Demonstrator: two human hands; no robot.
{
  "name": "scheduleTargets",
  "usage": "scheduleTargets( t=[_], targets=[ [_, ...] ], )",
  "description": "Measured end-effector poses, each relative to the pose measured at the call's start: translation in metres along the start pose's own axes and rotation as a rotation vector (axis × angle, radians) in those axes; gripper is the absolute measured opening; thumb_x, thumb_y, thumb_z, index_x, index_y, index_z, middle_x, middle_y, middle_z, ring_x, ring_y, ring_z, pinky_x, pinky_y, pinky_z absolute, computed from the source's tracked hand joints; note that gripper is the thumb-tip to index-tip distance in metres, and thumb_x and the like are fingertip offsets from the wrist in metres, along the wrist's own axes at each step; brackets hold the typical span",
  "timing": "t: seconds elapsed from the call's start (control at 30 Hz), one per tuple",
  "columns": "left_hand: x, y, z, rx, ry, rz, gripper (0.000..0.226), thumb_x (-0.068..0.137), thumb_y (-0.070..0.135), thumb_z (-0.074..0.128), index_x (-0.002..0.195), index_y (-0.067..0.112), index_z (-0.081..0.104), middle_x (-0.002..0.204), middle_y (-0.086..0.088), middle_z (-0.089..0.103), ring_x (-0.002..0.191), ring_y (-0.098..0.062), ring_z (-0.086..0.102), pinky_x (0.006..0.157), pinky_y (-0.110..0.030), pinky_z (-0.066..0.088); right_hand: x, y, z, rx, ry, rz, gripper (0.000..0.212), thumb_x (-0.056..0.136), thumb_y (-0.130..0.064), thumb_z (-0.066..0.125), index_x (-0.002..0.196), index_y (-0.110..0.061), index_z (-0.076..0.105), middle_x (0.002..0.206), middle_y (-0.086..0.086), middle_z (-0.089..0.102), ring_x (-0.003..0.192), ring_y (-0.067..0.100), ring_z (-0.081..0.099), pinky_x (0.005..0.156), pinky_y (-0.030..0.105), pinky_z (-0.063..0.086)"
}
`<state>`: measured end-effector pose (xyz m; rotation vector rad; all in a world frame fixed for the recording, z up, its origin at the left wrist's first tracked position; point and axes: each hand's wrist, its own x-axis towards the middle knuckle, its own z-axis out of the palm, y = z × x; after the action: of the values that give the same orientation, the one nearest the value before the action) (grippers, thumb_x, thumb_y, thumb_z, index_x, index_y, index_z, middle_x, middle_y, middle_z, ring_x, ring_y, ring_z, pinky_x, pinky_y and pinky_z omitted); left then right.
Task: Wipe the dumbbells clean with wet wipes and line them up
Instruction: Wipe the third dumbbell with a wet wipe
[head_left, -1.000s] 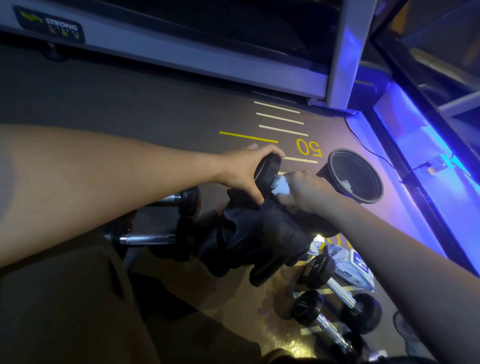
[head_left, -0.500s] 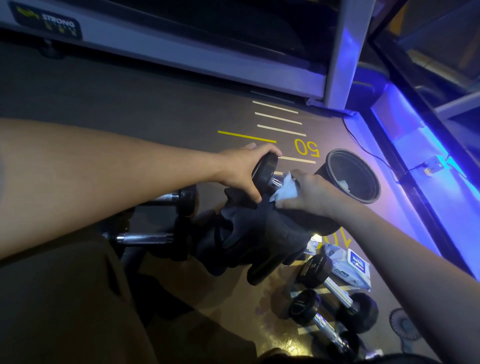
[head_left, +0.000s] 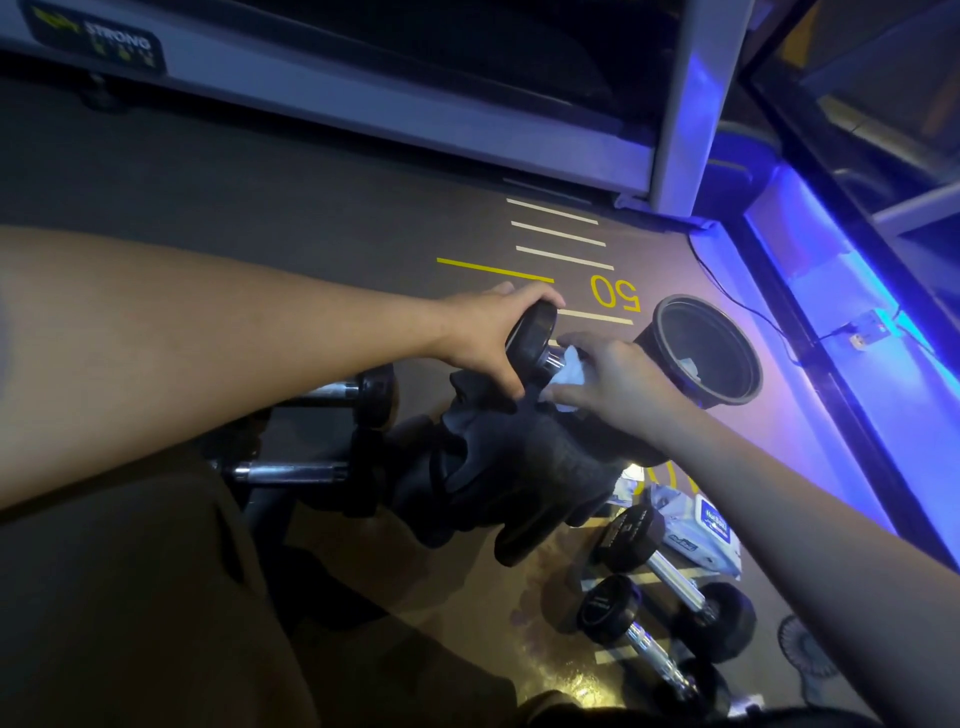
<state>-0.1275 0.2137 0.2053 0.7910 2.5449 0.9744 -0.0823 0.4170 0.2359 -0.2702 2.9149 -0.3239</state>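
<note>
A gym floor. Dark rubber flooring (head_left: 260, 197) carries painted white distance lines (head_left: 558, 234), a yellow line (head_left: 493, 270) and the yellow numeral "50" (head_left: 615, 293). Several dumbbells with chrome handles and black heads lie on it: two at left (head_left: 291, 470), two at lower right (head_left: 675, 577). A grey machine frame (head_left: 363, 111) bears a "STRONG" label (head_left: 98, 44). Blue strip lighting (head_left: 852, 332) runs along the right edge.

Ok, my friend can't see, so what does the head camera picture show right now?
A person's left hand grips one black round end of a chrome-handled dumbbell while the right hand rubs its handle with a white wet wipe. More black dumbbells, a wipes packet and a black round bin sit on the dark gym floor.
</note>
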Motion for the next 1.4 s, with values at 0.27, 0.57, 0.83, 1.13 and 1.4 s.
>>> scheduleTargets(
  t=[0.27, 0.57, 0.83, 1.13, 1.4],
  targets=[
    [0.0, -0.001, 0.0, -0.012, -0.004, -0.006, 0.106, 0.059, 0.036, 0.094, 0.143, 0.042, 0.03, 0.127, 0.0, 0.045, 0.113, -0.021, 0.053, 0.083, -0.03, 0.046, 0.008, 0.001, 0.004, -0.027, -0.083, 0.019, 0.038, 0.076, -0.044, 0.081, 0.087, -0.02, 0.054, 0.088, 0.007, 0.064, 0.086, 0.028, 0.057, 0.067, 0.035, 0.039],
    [0.0, 0.004, 0.0, 0.014, 0.007, -0.021, 0.103, 0.061, 0.034, 0.093, 0.143, 0.04, 0.03, 0.125, 0.0, 0.045, 0.105, -0.022, 0.056, 0.079, -0.033, 0.05, 0.022, -0.013, -0.003, 0.004, -0.291, 0.129, 0.011, 0.079, -0.024, 0.07, 0.071, -0.018, 0.067, 0.068, 0.008, 0.074, 0.06, 0.024, 0.072, 0.068, 0.034, 0.058],
    [0.002, 0.004, 0.001, 0.039, -0.004, -0.041, 0.103, 0.059, 0.037, 0.091, 0.141, 0.041, 0.028, 0.126, 0.0, 0.045, 0.109, -0.025, 0.057, 0.086, -0.043, 0.054, 0.027, -0.017, -0.022, 0.13, -0.539, 0.144, 0.028, 0.086, -0.008, 0.064, 0.059, -0.018, 0.069, 0.065, 0.007, 0.073, 0.062, 0.018, 0.065, 0.051, 0.014, 0.046],
    [0.005, 0.007, -0.007, 0.066, -0.056, -0.013, 0.111, 0.055, 0.041, 0.095, 0.143, 0.035, 0.029, 0.121, 0.004, 0.041, 0.112, -0.021, 0.051, 0.087, -0.034, 0.046, 0.01, -0.008, 0.03, -0.479, 0.147, 0.09, 0.028, 0.082, -0.039, 0.063, 0.093, -0.015, 0.057, 0.086, 0.01, 0.067, 0.087, 0.035, 0.064, 0.064, 0.034, 0.033],
    [0.006, 0.006, -0.006, 0.022, -0.047, -0.021, 0.107, 0.058, 0.039, 0.095, 0.143, 0.034, 0.03, 0.118, 0.001, 0.043, 0.107, -0.023, 0.053, 0.088, -0.037, 0.047, 0.025, -0.009, -0.009, 0.123, -0.377, 0.129, 0.019, 0.087, -0.013, 0.065, 0.068, -0.012, 0.06, 0.059, 0.005, 0.068, 0.053, 0.016, 0.065, 0.051, 0.017, 0.042]
  ],
)
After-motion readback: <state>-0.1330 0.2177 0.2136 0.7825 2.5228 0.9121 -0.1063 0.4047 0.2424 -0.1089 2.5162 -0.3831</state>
